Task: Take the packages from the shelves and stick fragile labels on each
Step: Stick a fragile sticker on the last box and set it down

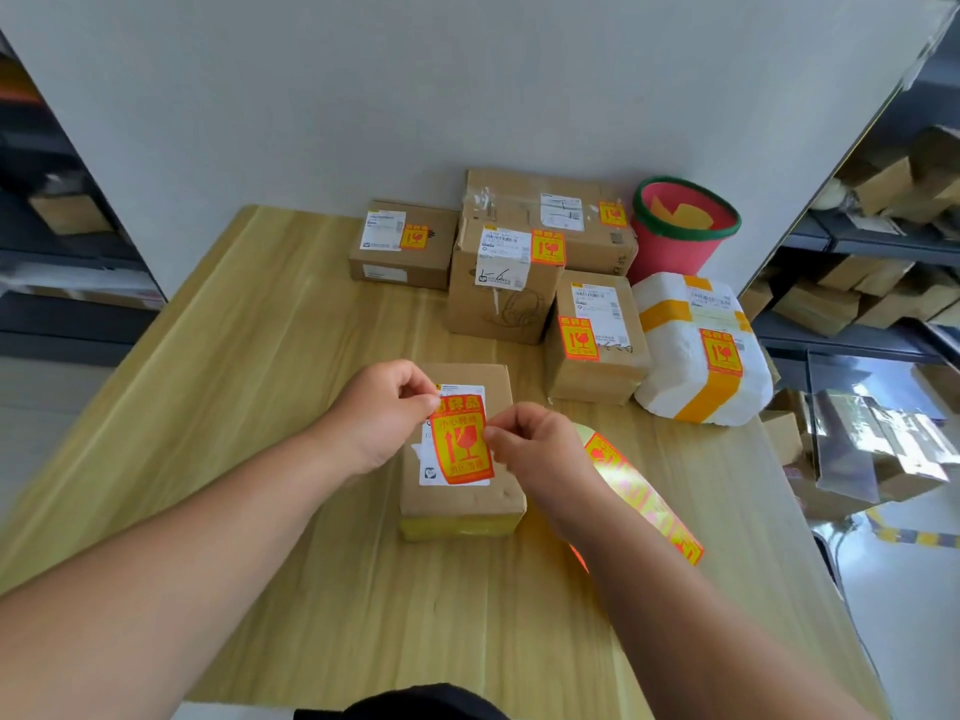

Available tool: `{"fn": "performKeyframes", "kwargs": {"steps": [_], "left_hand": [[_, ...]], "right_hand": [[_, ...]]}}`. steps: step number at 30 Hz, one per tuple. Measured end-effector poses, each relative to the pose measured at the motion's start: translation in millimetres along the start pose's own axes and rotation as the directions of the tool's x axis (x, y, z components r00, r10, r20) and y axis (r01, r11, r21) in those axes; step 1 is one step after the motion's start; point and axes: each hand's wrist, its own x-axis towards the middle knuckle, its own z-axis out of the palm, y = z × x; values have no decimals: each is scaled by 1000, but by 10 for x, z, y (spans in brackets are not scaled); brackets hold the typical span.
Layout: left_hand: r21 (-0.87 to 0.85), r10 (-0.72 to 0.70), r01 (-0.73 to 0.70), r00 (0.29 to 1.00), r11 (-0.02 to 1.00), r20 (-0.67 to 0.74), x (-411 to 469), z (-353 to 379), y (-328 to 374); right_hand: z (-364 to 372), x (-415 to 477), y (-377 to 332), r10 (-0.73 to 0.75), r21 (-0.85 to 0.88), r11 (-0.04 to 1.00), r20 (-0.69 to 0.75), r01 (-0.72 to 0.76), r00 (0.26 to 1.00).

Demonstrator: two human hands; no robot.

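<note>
A small cardboard package [464,498] lies on the wooden table [270,366] in front of me, with a white shipping slip on its top. Over that slip I hold an orange and yellow fragile label [461,441]. My left hand [382,415] pinches its upper left corner. My right hand [535,444] pinches its right edge. A strip of more fragile labels [641,498] trails on the table just right of my right wrist.
Several labelled boxes [501,283] and a white wrapped parcel [701,350] stand at the back right of the table. A red bin with a green rim [683,228] sits behind them. Shelves with packages [883,283] stand to the right; dark shelves [62,226] to the left.
</note>
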Motion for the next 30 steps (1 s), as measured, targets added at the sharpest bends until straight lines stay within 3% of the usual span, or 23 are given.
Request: {"fn": "performKeyframes", "kwargs": {"steps": [4,8,14,30], "left_hand": [[10,-22,22,1000,1000,-1,23,-51,-58],[110,-47,56,995,992,-88,39,-135,-205],[271,-139,116,988,956,70,-90,-49,-655],[357,-162,103,977,928,139,-138,121,-928]], "right_hand": [[106,-5,-17,74,3,997,32,-75,997],[233,39,-15,187,4,982,65,-188,980],[384,78,16,310,43,948,89,-315,947],[537,218,83,342,-133,932,20,-337,939]]}}
